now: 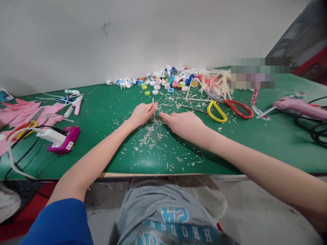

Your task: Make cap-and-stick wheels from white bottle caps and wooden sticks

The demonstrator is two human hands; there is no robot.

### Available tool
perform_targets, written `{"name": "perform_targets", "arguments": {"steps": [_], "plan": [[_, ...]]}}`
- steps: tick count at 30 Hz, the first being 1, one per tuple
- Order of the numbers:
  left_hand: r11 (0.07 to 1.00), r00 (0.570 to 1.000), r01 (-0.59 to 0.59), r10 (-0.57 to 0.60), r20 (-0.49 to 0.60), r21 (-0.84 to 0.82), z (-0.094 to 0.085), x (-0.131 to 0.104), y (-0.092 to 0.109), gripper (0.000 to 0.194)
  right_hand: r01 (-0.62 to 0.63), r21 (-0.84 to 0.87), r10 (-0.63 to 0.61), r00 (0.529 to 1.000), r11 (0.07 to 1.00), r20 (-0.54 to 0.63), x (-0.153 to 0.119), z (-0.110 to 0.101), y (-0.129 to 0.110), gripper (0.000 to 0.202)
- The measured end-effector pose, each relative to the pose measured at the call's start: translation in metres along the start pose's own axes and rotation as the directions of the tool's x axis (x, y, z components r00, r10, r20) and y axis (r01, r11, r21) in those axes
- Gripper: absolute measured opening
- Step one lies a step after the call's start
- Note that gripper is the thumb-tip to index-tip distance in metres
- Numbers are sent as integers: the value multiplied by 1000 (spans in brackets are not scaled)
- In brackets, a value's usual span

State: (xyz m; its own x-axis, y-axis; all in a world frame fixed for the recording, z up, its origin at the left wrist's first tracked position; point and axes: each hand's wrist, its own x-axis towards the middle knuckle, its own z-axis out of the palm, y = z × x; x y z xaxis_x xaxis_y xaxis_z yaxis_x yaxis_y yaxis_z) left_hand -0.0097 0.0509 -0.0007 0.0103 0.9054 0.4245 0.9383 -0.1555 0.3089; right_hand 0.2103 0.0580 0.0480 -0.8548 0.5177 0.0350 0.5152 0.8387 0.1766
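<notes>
In the head view, my left hand (144, 113) is closed on a thin wooden stick (153, 101), which it keeps upright over the table. Its lower end shows below my fingers, close to the table top. My right hand (182, 124) is just to the right of it, fingers pressed together and pointing at the stick. A small dark edge, perhaps a blade, shows between its fingertips and the stick; the rest is hidden. Pale wood shavings (149, 136) are heaped beneath the stick and scattered around both hands.
Scissors (217, 110) with red and yellow handles lie right of my hands. Behind are bottle caps (170, 80) and wooden sticks (224, 81). A pink glue gun (301, 107) with cables lies far right. Left are a purple power socket (65, 141) and pink cut pieces (19, 114).
</notes>
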Motion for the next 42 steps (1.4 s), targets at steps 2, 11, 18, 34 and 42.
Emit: {"name": "perform_targets", "arguments": {"steps": [2, 11, 18, 34, 42], "plan": [[1000, 1000, 0, 0, -4, 3, 1, 0, 0, 64, 7, -3, -7, 1000, 1000, 1, 1, 1, -1, 44], [1000, 1000, -11, 11, -1, 14, 0, 0, 0, 67, 27, -2, -27, 999, 1000, 28, 4, -2, -5, 41], [999, 1000, -17, 17, -2, 27, -1, 0, 1, 68, 29, -1, -29, 998, 1000, 47, -2, -2, -3, 39], [1000, 1000, -5, 5, 3, 19, 1, 1, 0, 62, 24, -10, -24, 1000, 1000, -16, 4, 6, -1, 42], [1000, 1000, -12, 12, 5, 13, 0, 1, -1, 65, 21, 2, -21, 999, 1000, 43, 4, -3, -4, 40]]}}
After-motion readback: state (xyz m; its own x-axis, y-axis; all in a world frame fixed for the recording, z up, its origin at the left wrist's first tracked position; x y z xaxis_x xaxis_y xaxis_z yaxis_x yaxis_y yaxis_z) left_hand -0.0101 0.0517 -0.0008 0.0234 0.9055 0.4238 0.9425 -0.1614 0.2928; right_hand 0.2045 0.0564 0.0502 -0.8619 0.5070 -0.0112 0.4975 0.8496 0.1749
